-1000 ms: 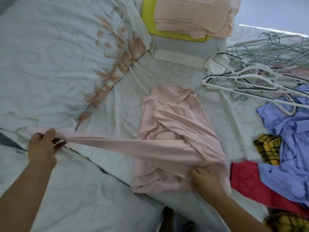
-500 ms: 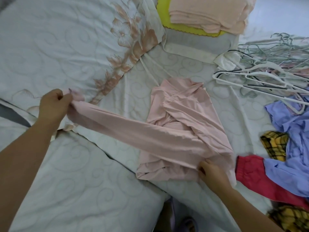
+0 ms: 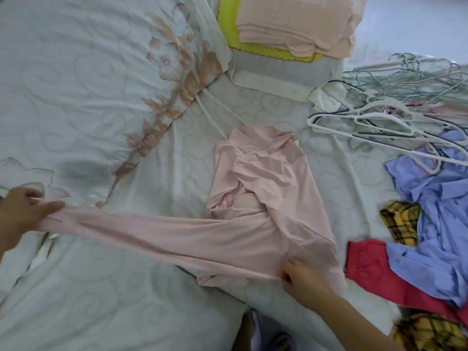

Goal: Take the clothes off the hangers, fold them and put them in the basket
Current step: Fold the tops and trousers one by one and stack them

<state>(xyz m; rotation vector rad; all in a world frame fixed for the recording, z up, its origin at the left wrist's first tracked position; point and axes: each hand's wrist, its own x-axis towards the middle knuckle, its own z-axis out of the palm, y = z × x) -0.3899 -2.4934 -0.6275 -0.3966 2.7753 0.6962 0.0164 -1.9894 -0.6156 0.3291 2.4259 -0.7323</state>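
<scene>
Pale quilted bedding (image 3: 101,72) is serving as the folding surface. The pink top (image 3: 266,198) is lying at its middle, its body partly folded and one sleeve (image 3: 164,231) stretching out to the left.

That sleeve is looking taut, so a harder tug could be dragging the folded body askew and undoing the layers crossed over it. The thin cloth might also be slipping out of either pinch.

The left hand (image 3: 22,214), somewhat blurred, is gripping the sleeve's end at the left edge, fingers closing narrowly on it. The right hand (image 3: 304,279) is pinching the top at its near edge, anchoring it.

The yellow basket (image 3: 228,34) is sitting at the far side, holding folded clothes (image 3: 298,21). Hangers (image 3: 379,117), a blue shirt (image 3: 435,193) and a red garment (image 3: 379,269) are lying on the right.
</scene>
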